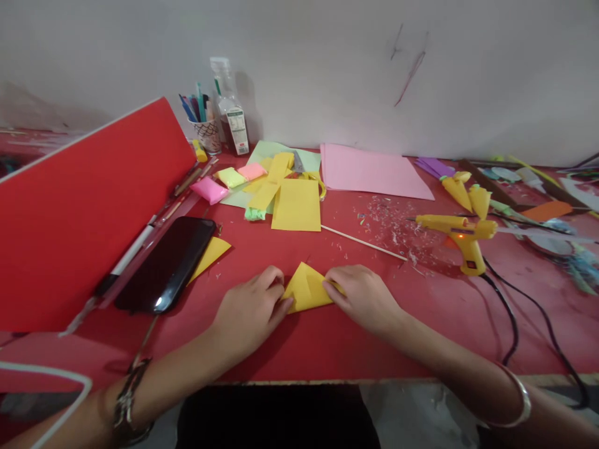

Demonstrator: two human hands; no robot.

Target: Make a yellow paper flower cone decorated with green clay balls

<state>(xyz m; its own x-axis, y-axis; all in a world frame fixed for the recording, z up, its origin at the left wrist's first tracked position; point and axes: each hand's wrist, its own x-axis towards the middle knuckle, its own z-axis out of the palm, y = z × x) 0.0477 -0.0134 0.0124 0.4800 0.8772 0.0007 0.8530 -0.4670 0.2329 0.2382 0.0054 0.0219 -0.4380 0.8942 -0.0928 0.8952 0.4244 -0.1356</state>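
A folded piece of yellow paper [305, 288], pointed at the top, lies on the red table between my two hands. My left hand [253, 305] pinches its left corner, thumb and bent fingers closed. At the right corner my right hand [362, 296] grips the paper, fingers curled over the edge. Just beyond lies a flat yellow paper rectangle [296, 206]. A thin wooden stick [365, 241] runs to the right from it. Left of my left hand, another yellow paper piece [210, 257] is partly hidden beneath a black phone [171, 262].
A yellow glue gun [461, 234], its light lit, stands at the right with a cable. Pink sheets [374, 171] lie at the back. A red board [93, 218] leans at left. A pen cup [207, 136] and a bottle [233, 121] stand by the wall. Yellow paper cones [457, 192] lie back right.
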